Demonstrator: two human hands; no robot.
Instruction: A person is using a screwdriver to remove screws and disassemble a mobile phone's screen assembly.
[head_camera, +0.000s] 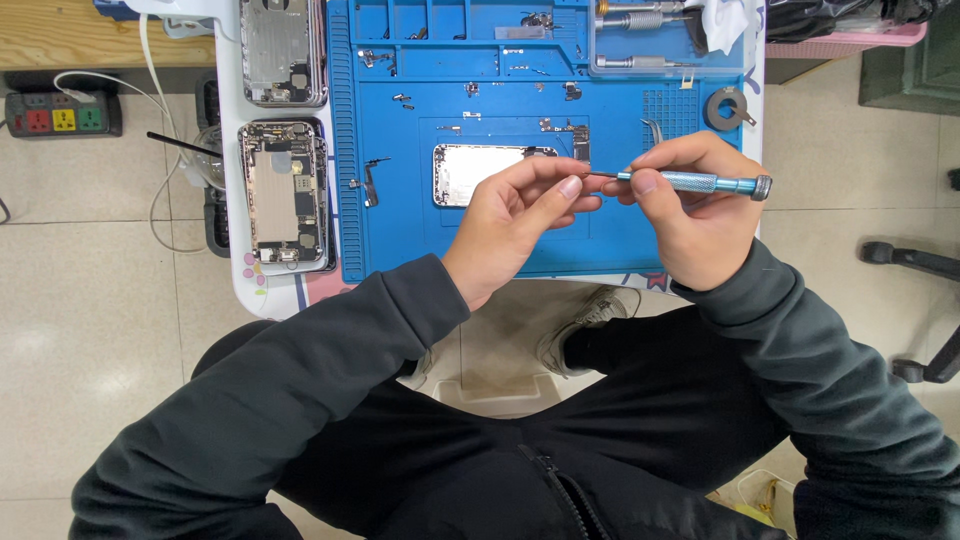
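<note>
your right hand (690, 215) grips blue screwdriver (690, 182) | left hand (520, 215) pinches at its tip, above open phone shell (480, 172) on blue mat (480, 110) | risk: a tiny screw, if there, could slip from your fingertips, fall off table (232, 270)

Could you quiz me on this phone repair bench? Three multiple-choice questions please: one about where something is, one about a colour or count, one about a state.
1. Where does the silver phone housing beneath the hands lie?
A. on the blue rubber work mat
B. on the tiled floor
C. on the person's lap

2. What colour is the metal precision screwdriver?
A. red
B. light blue
C. yellow

3. How is the screwdriver held?
A. lying loose on the mat
B. gripped in the right hand, its tip at the left hand fingertips
C. held in both fists

Answers: 1 A, the housing rests mid-mat. 2 B, its handle is light blue. 3 B, right fingers wrap the handle.
</note>
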